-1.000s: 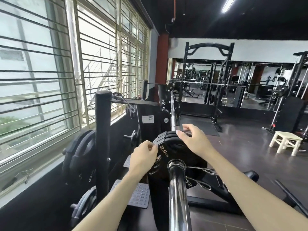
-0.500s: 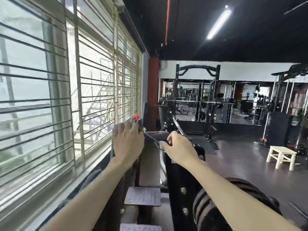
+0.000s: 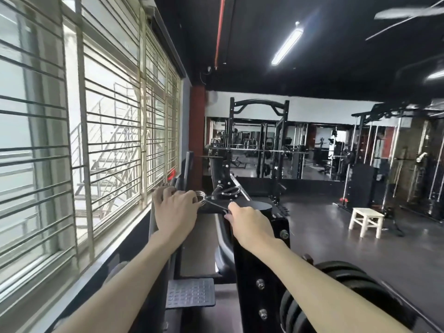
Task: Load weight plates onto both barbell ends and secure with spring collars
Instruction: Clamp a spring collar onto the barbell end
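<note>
A wire spring collar (image 3: 201, 195) lies on the black rack ledge (image 3: 211, 209) beside the window. Its coil touches the thumb side of my left hand (image 3: 176, 209), which curls over the top of a grey rack post (image 3: 151, 221). My right hand (image 3: 245, 221) pinches the end of the collar's long handles. A second metal collar (image 3: 228, 190) hangs just behind on the rack. Black weight plates (image 3: 341, 282) sit stacked on the bar at lower right, partly hidden by my right forearm. The barbell sleeve itself is out of view.
Barred windows (image 3: 96, 140) run along the left wall. A perforated metal step (image 3: 191, 294) lies below my arms. A black power rack (image 3: 258, 140) and mirrors stand ahead, with cable machines and a white wooden stool (image 3: 366, 221) on the dark floor to the right.
Both hands left the weight plates on the bar end and rose to the rack by the window. My right hand took hold of the collar handles; my left hand settled on the post.
</note>
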`<state>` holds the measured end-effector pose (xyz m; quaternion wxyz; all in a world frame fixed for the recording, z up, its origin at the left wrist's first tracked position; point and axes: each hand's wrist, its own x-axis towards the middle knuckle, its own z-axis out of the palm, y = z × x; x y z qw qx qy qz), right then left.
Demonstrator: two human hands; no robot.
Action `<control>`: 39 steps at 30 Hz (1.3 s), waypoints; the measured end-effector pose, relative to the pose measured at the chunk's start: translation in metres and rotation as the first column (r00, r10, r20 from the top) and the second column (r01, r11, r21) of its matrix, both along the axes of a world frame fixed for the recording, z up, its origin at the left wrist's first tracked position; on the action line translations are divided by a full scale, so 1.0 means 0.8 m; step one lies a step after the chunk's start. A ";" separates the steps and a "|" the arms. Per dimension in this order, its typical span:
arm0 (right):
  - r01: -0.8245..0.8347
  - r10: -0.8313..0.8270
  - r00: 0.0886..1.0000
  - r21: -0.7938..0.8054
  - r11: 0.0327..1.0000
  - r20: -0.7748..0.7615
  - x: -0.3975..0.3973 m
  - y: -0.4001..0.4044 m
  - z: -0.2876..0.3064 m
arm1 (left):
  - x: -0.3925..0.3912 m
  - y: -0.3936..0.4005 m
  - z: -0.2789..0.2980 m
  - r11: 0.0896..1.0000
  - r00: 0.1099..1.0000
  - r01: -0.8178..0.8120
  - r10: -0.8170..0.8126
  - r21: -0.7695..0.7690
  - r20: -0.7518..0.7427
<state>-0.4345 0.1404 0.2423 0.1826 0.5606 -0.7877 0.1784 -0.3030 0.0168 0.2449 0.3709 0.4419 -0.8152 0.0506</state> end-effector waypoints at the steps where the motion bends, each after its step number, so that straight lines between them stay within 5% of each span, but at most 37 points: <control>1: -0.009 0.008 1.000 -0.037 0.999 -0.019 -0.002 0.005 0.000 | -0.001 0.001 0.000 1.000 1.000 0.009 -0.008 0.011 -0.025; 5: -0.041 0.027 0.997 -0.179 0.983 -0.076 -0.012 0.027 0.004 | -0.012 0.017 0.002 0.992 0.961 0.128 -0.121 0.015 -0.249; 7: -0.052 0.028 0.995 -0.255 0.966 -0.099 -0.020 0.043 0.004 | -0.021 0.033 0.010 0.953 0.837 0.299 -0.236 0.052 -0.493; 10: -0.092 0.053 0.992 -0.379 0.921 -0.112 -0.030 0.078 0.000 | -0.035 0.073 0.039 0.685 0.453 0.689 -0.152 0.237 -0.878; 12: -0.103 0.065 0.992 -0.410 0.906 -0.105 -0.040 0.109 -0.007 | -0.046 0.106 0.054 0.450 0.303 0.860 -0.071 0.241 -0.950; 18: 0.054 -0.063 0.998 -0.230 0.972 -0.031 -0.091 0.249 -0.018 | -0.097 0.231 0.034 0.452 0.431 0.850 -0.304 0.270 -0.849; 24: 0.200 -0.199 0.980 0.030 0.979 -0.021 -0.159 0.435 -0.038 | -0.184 0.397 0.023 0.318 0.509 0.861 -0.555 0.397 -0.658; 32: 0.427 -0.405 0.893 -0.086 0.900 0.194 -0.253 0.668 -0.105 | -0.350 0.637 -0.004 0.149 0.480 0.813 -0.719 0.563 -0.503; 39: 0.637 -0.582 0.745 -0.090 0.766 0.325 -0.361 0.774 -0.184 | -0.501 0.751 -0.061 -0.012 0.449 0.717 -0.757 0.697 -0.475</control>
